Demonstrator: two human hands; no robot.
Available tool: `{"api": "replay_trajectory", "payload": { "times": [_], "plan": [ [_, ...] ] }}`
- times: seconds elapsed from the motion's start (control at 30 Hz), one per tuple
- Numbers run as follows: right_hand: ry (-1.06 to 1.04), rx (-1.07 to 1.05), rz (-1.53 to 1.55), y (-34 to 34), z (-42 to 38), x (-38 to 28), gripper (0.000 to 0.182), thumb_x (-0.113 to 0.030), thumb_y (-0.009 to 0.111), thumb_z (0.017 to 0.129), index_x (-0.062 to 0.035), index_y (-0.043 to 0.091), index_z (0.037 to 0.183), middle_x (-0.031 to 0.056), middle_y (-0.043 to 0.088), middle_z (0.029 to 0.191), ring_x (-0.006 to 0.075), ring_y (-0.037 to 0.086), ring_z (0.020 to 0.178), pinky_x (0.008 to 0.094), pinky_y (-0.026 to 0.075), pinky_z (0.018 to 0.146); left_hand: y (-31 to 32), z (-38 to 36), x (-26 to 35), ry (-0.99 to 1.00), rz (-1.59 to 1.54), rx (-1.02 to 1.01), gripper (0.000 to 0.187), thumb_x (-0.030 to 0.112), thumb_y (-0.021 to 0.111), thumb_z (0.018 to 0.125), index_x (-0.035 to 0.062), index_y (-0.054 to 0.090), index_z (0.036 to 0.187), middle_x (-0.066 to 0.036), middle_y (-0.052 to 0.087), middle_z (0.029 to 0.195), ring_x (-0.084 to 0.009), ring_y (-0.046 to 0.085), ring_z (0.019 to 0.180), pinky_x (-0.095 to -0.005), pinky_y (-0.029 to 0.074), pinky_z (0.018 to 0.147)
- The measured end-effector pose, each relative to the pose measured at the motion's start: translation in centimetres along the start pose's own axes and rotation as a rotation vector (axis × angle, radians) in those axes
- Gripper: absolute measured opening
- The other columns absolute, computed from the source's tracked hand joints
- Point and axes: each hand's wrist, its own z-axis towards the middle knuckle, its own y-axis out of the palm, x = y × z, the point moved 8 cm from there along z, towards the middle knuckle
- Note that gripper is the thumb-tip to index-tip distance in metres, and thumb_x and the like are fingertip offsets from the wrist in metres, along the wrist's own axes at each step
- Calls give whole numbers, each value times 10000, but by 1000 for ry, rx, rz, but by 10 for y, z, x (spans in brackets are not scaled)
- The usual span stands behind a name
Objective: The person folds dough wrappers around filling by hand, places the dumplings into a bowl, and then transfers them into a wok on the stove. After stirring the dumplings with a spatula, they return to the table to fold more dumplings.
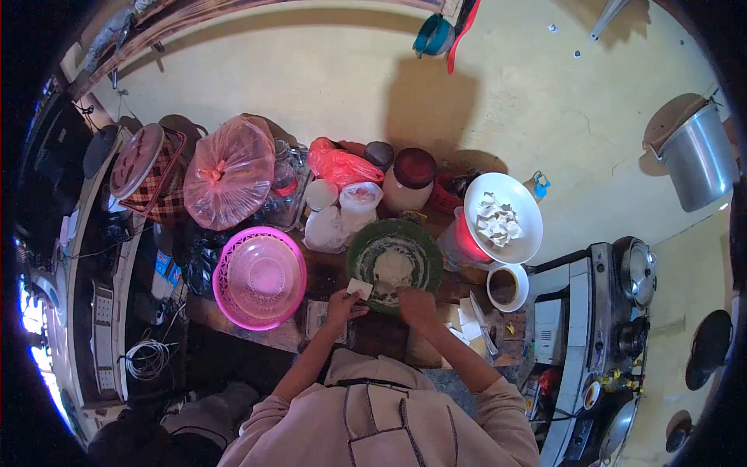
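Observation:
A green bowl [430,268] with a pale, floury mass inside stands on the wooden table in front of me. My left hand [342,309] is closed on a small white square piece [359,289] at the bowl's left edge. Over the bowl's lower right rim is my right hand [416,306], its fingers pressed together inside the bowl; what they hold, if anything, is hidden. More white pieces [470,317] lie to the right, beside a knife [484,327]. Folded white pieces [498,220] fill a white bowl [529,204] at the back right.
Left of the green bowl stands a pink basket [221,284]. Behind are a tied plastic bag [229,175], a red-lidded jar [408,191] and white bags [331,229]. A cup of dark liquid [522,301] sits right, near a stove [599,311]. Another person's legs [210,412] show lower left.

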Motion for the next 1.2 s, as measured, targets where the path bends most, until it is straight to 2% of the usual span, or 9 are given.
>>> {"api": "replay_trajectory", "payload": {
  "times": [0.17, 0.37, 0.47, 0.57, 0.67, 0.77, 0.87, 0.97, 1.2],
  "plan": [
    [-44, 41, 73, -13, -25, -27, 217, -142, 483, 705, -11, 556, 862, 167, 597, 696, 308, 607, 662, 407, 482, 573, -4, -3, 0, -9, 20, 27, 233, 186, 542, 821, -8, 529, 950, -104, 583, 820, -198, 607, 651, -284, 532, 581],
    [79, -152, 413, 2, 6, 2, 202, -153, 488, 710, -15, 598, 810, 185, 590, 812, 332, 583, 778, 393, 466, 691, 2, -2, 1, -28, 23, -46, 237, 181, 538, 820, -12, 521, 957, -103, 583, 835, -207, 608, 683, -304, 531, 609],
    [-420, -66, 157, 38, 22, 19, 221, -135, 486, 726, -25, 626, 857, 162, 598, 873, 296, 575, 835, 359, 445, 754, -7, 2, -9, -109, -113, -100, 239, 157, 536, 809, -18, 514, 970, -102, 580, 852, -202, 603, 687, -311, 520, 639],
    [237, -222, 907, 54, 12, 80, 228, -115, 485, 758, -32, 632, 911, 129, 613, 891, 220, 575, 832, 301, 431, 759, -31, -1, 4, 32, -95, -76, 243, 143, 526, 796, -20, 512, 976, -98, 576, 867, -184, 595, 690, -308, 509, 653],
    [74, -2, 913, 13, -7, 89, 245, -103, 496, 775, -50, 616, 982, 80, 620, 911, 142, 557, 830, 261, 420, 739, -28, -12, 28, 142, 110, 8, 234, 95, 533, 773, -27, 511, 972, -96, 577, 842, -166, 590, 688, -284, 507, 629],
    [99, 193, 1111, 2, -20, 100, 245, -88, 511, 781, -52, 609, 1002, 28, 600, 812, 92, 519, 748, 229, 408, 681, -3, -18, 47, 183, 262, -6, 221, 44, 548, 758, -33, 511, 962, -102, 573, 851, -162, 587, 699, -278, 511, 623],
    [213, 143, 1197, -49, -45, 84, 259, -59, 496, 790, -43, 592, 1030, -9, 528, 736, 66, 454, 669, 203, 384, 625, 15, -8, 45, 183, 271, -45, 269, 7, 558, 746, -41, 493, 1002, -110, 567, 870, -169, 589, 702, -269, 513, 606],
    [92, 332, 1205, -65, -56, 71, 280, -31, 470, 797, -44, 574, 1057, -27, 457, 716, 51, 397, 626, 191, 357, 587, 45, 7, 37, 43, 219, -249, 333, 30, 571, 749, -29, 469, 1060, -99, 561, 908, -169, 585, 757, -261, 511, 647],
    [-118, 571, 1044, -65, -65, 51, 353, 41, 455, 742, -63, 575, 1058, 7, 449, 706, 114, 428, 628, 232, 367, 599, 95, -21, 64, -160, -16, -487, 349, 72, 551, 790, -32, 434, 1103, -82, 522, 1036, -161, 540, 913, -263, 480, 774]
  ]
}}
